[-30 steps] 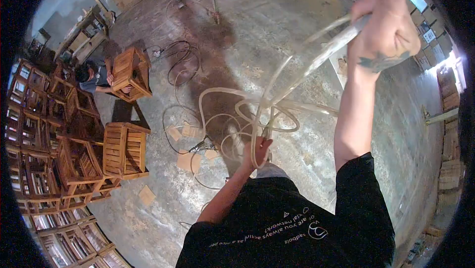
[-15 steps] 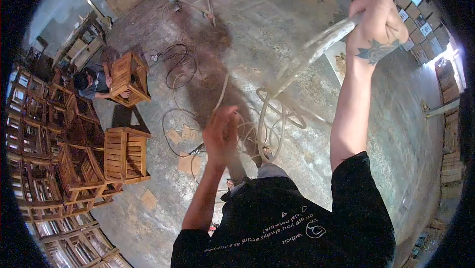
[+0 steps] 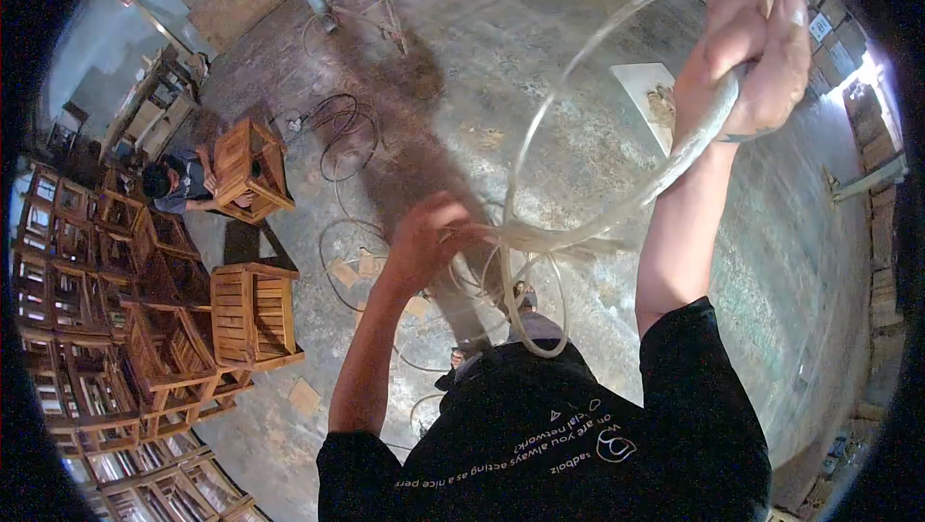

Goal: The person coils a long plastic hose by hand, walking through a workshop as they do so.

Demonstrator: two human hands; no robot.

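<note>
A pale, translucent hose hangs in several loops in front of my body. My right hand, raised at the upper right, has its fingers wrapped round a bundle of the hose. Lower and left of centre, my left hand is closed at the end of a stretch of hose that runs toward the tangled loops; it is partly blurred. The loops cross between my two hands, and some hang down near my feet.
A person at the left handles a wooden crate. Another crate stands below it, beside stacked wooden frames. A dark cable coils on the floor. Cardboard pieces and a white board lie about.
My right hand has turned, showing its fingers round the hose. My left hand has shifted slightly, and the hose loops have swung and opened wider between my hands.
</note>
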